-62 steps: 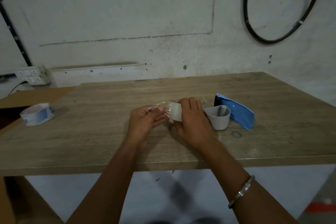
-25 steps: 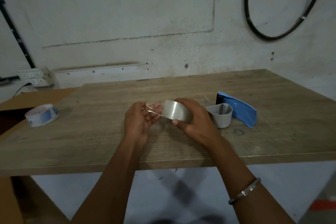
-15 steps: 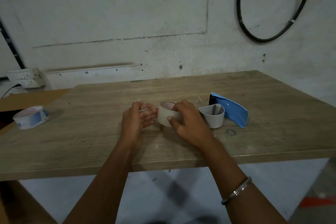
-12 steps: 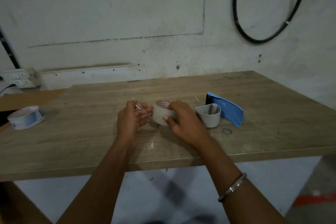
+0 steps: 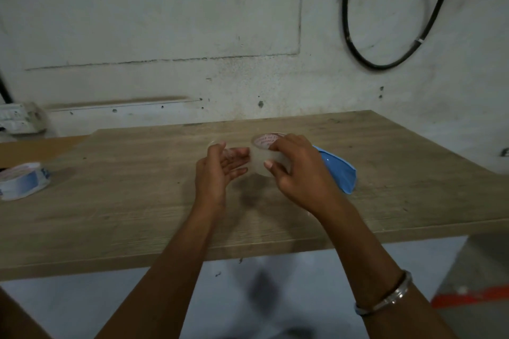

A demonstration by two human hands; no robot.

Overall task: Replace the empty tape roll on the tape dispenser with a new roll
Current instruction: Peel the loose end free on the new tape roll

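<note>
- The wooden surface (image 5: 137, 215) has lots of bare room on the left and near the front edge.
- A second roll (image 5: 23, 180) sits far off by the left edge.
- The right hand (image 5: 297, 173) reaches forward and grips the clear tape roll (image 5: 264, 151) above the middle of the surface.
- The left hand (image 5: 220, 170) is beside the roll, fingers loose and apart, gripping nothing firmly.
- The blue tape dispenser (image 5: 338, 173) lies just behind the right hand.
</note>
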